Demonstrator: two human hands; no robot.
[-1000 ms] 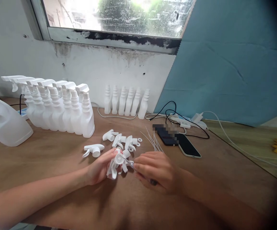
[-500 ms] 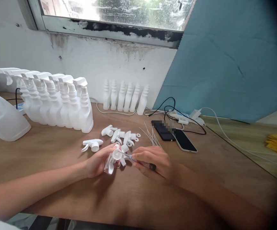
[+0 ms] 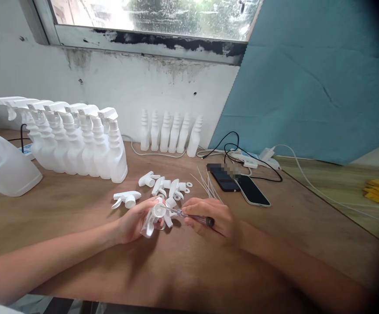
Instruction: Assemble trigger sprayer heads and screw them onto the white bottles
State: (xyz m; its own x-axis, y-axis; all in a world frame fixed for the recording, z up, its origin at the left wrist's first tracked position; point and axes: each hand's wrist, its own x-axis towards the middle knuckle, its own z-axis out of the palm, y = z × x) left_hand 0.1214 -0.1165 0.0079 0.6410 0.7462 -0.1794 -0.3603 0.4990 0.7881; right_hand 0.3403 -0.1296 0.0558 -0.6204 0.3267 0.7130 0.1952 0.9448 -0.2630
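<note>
My left hand (image 3: 136, 221) is closed around a white trigger spray head (image 3: 150, 220), its round cap opening turned up toward me. In my right hand (image 3: 213, 217) is a slim screwdriver (image 3: 201, 219) with a clear handle and a dark end. Its thin metal tip meets the rim of the cap opening; whether it is inside I cannot tell. Just beyond my hands lie several loose spray heads (image 3: 159, 186), with small white washers (image 3: 189, 185) beside them. Another spray head (image 3: 129, 199) lies apart, left of these. Thin white tubes (image 3: 209, 186) lie past my right hand.
A row of white spray bottles (image 3: 117, 152) with heads stands at the left, near a tilted bottle (image 3: 8, 170). Smaller bottles (image 3: 165, 133) line the wall. Two phones (image 3: 253, 192), black cables (image 3: 238, 146) and a power strip (image 3: 258, 159) are at the right.
My right hand has turned the screwdriver slightly, showing more of its handle. The spray head in my left hand has shifted a little to the left. The loose parts lie as before.
</note>
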